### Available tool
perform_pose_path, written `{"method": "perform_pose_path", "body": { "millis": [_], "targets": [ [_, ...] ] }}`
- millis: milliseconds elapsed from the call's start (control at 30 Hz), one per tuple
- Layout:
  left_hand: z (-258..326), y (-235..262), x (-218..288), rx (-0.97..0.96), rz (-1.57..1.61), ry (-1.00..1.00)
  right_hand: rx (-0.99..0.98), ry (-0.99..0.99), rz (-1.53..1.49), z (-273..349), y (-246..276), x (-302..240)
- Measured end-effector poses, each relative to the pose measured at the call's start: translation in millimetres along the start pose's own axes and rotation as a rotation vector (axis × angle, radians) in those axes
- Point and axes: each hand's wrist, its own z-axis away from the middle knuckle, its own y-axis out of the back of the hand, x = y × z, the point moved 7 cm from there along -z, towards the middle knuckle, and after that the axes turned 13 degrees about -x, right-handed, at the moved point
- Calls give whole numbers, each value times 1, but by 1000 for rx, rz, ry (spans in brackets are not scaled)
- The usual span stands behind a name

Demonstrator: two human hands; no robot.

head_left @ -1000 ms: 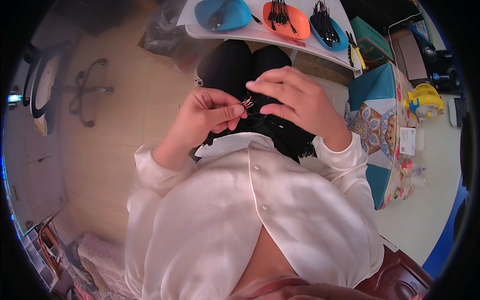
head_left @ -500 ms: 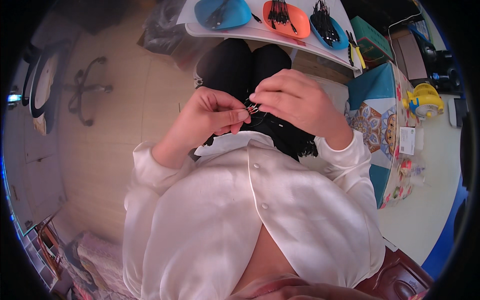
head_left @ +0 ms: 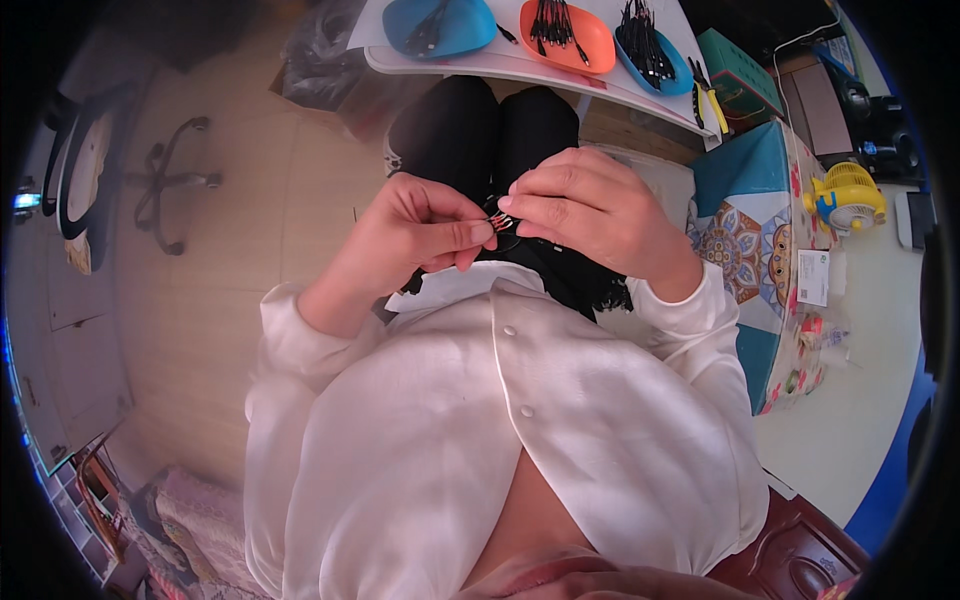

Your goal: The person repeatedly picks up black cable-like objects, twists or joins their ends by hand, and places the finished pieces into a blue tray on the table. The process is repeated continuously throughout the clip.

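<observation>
Wires (head_left: 502, 221), red and white, are pinched in the left hand (head_left: 418, 232); the right hand (head_left: 603, 212) has its fingertips at them, though whether gripping I cannot tell.

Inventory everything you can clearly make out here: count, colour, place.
Thin wires: several, red, white, dark, between the hands
Blue trays: two, blue, flanking the orange one
Orange tray: one, orange, between them
Black cables: many, black, in all three trays
Loose cable: one, black, left of orange tray
Table: one, white, under the trays
Hand tool: one, yellow and black, right of trays
Box: one, green, right of tool
Fan: one, yellow and blue, right-hand desk
Patterned cover: one, multicoloured, right
Chair base: one, dark, left
Shirt: one, white, worn
Trousers: one pair, black, worn
Left hand: one, bare, pinching the wires
Right hand: one, bare, at the wires
</observation>
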Motion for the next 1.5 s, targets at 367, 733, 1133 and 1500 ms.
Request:
{"method": "perform_pose_path", "body": {
  "millis": [367, 733, 1133, 1500],
  "targets": [
    [3, -4, 3, 25, -60, 35, 40, 91, -11, 3, -3, -6],
    [10, -15, 19, 232, -749, -254, 52, -67, -29, 3, -11, 0],
    [10, -13, 14, 275, -814, -341, -85, -474, -425, 17, -17, 31],
    [8, -16, 13, 219, -837, -288, -8, -80, 111, 6, -13, -1]
  ]
}}
